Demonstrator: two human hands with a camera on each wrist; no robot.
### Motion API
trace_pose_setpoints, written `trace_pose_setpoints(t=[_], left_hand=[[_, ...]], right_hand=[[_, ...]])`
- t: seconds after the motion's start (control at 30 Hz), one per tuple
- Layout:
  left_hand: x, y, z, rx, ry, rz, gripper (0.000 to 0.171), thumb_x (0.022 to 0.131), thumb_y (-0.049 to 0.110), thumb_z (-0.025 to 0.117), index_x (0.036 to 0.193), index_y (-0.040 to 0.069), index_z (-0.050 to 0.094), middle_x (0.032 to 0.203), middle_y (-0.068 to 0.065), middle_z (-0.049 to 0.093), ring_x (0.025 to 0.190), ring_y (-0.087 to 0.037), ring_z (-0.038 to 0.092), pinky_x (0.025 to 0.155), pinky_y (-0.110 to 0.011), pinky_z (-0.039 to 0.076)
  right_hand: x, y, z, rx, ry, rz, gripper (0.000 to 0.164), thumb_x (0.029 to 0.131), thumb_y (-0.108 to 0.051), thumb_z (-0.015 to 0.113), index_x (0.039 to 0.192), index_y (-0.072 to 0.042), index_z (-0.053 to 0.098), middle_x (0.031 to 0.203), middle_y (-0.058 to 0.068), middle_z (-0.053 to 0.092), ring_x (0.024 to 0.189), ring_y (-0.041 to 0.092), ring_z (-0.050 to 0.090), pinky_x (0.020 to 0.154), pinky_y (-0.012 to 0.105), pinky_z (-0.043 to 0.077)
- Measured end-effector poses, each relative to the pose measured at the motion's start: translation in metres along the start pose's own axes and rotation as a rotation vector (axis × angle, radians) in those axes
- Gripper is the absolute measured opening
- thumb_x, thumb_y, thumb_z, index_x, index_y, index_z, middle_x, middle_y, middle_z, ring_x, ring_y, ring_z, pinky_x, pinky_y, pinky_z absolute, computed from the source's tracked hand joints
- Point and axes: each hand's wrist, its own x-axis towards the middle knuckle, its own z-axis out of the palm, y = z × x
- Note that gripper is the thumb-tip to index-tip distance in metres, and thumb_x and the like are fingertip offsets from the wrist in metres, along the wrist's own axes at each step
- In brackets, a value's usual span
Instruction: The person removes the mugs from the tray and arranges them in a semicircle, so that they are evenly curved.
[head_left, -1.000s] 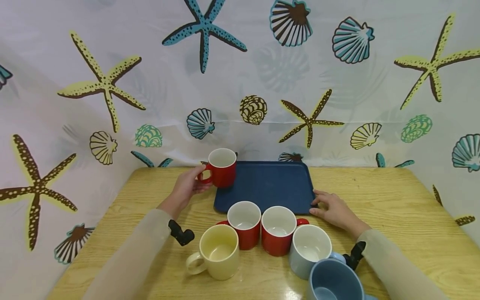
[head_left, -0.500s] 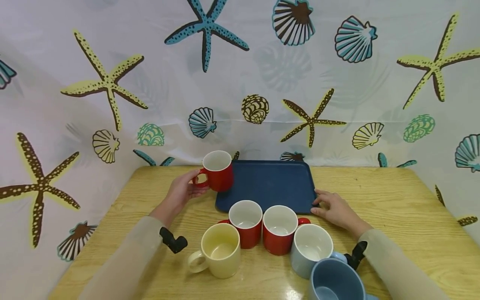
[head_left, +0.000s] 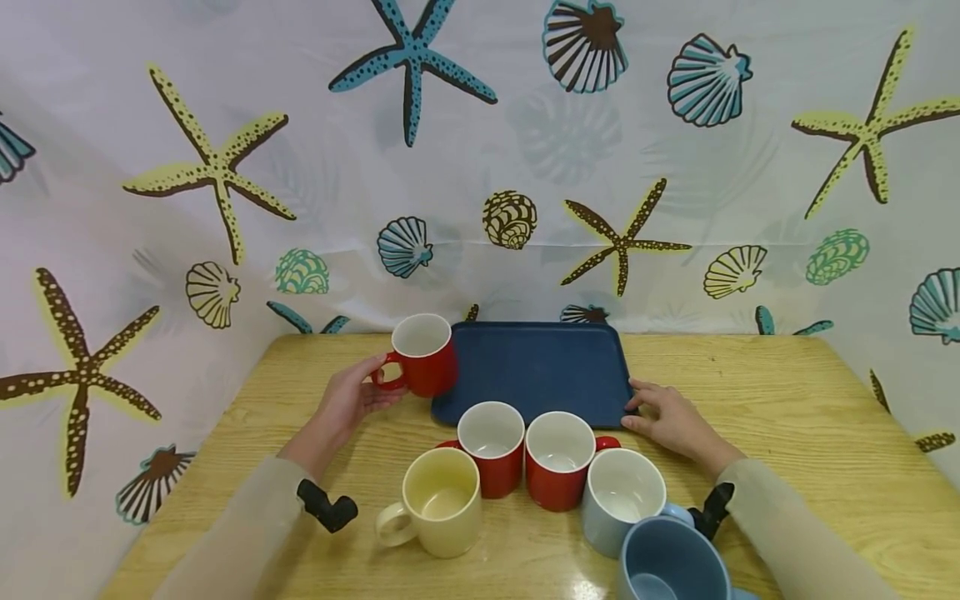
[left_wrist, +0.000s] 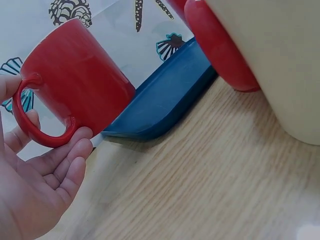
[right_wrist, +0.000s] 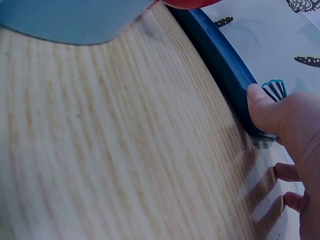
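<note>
My left hand [head_left: 347,404] grips a red mug [head_left: 426,362] by its handle, thumb above and fingers below in the left wrist view. The white-lined mug is upright at the left edge of the blue tray [head_left: 547,375], overlapping that edge in the head view. Whether its base touches anything, I cannot tell. My right hand [head_left: 675,421] rests against the tray's near right corner; the thumb [right_wrist: 260,102] lies on the rim, and other fingertips [right_wrist: 289,172] touch down beyond it, fingers loosely bent.
Between my arms stand two more red mugs [head_left: 491,454], a yellow mug [head_left: 441,504], a pale blue mug [head_left: 607,508] and a darker blue mug [head_left: 667,562]. They are close together in front of the tray on the wooden table [head_left: 787,400]. A patterned cloth [head_left: 525,283] hangs behind.
My left hand has moved the red mug left and towards me, from over the tray's far left corner to its left edge. The right hand stays against the tray.
</note>
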Motion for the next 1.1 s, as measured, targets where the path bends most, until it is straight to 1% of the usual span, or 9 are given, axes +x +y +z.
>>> trace_pose_setpoints(t=[0.13,0.33,0.53,0.7,0.97,1.1], left_hand=[[-0.008,-0.001,-0.003,-0.003,0.018,-0.006,0.04,0.091,0.044,0.055,0.081,0.006,0.048,0.093,-0.014,0.069,0.085,-0.025,0.068,0.078,-0.031,0.052],[-0.018,-0.003,-0.006,0.004,0.024,-0.006,0.037,0.091,0.044,0.055,0.079,0.009,0.05,0.094,-0.014,0.069,0.086,-0.025,0.068,0.079,-0.031,0.051],[-0.028,-0.007,-0.009,-0.001,0.011,-0.02,0.036,0.092,0.042,0.054,0.078,0.009,0.05,0.09,-0.013,0.07,0.085,-0.025,0.068,0.078,-0.031,0.051],[-0.037,-0.009,-0.012,-0.014,0.008,-0.027,0.036,0.091,0.042,0.055,0.078,0.008,0.05,0.089,-0.013,0.07,0.085,-0.024,0.068,0.079,-0.032,0.051],[-0.05,-0.016,-0.024,-0.09,0.001,-0.005,0.033,0.094,0.035,0.054,0.071,0.011,0.05,0.092,-0.008,0.068,0.087,-0.026,0.067,0.081,-0.034,0.051],[-0.058,-0.02,-0.031,-0.077,0.015,-0.016,0.034,0.094,0.035,0.053,0.07,0.012,0.051,0.09,-0.007,0.069,0.087,-0.026,0.068,0.079,-0.032,0.051]], right_hand=[[-0.001,-0.001,-0.001,0.013,0.002,-0.003,0.027,0.087,-0.034,0.065,0.103,-0.012,0.067,0.144,0.014,0.037,0.128,0.041,0.032,0.101,0.059,0.024],[-0.002,-0.002,-0.002,0.018,-0.002,0.002,0.028,0.087,-0.034,0.065,0.103,-0.011,0.067,0.144,0.014,0.037,0.129,0.041,0.031,0.101,0.059,0.024],[-0.002,-0.004,-0.001,0.012,-0.011,0.004,0.028,0.087,-0.034,0.064,0.104,-0.011,0.066,0.144,0.014,0.036,0.129,0.041,0.03,0.101,0.06,0.023],[-0.002,-0.004,-0.001,0.012,-0.008,0.002,0.028,0.087,-0.034,0.064,0.104,-0.011,0.066,0.144,0.014,0.037,0.129,0.041,0.031,0.101,0.06,0.024],[-0.002,-0.004,-0.001,-0.016,0.011,-0.023,0.027,0.087,-0.034,0.064,0.102,-0.012,0.067,0.142,0.015,0.039,0.126,0.041,0.034,0.1,0.058,0.026],[-0.002,-0.002,-0.001,-0.039,0.009,-0.027,0.028,0.087,-0.035,0.064,0.102,-0.012,0.067,0.142,0.015,0.039,0.127,0.042,0.034,0.101,0.058,0.026]])
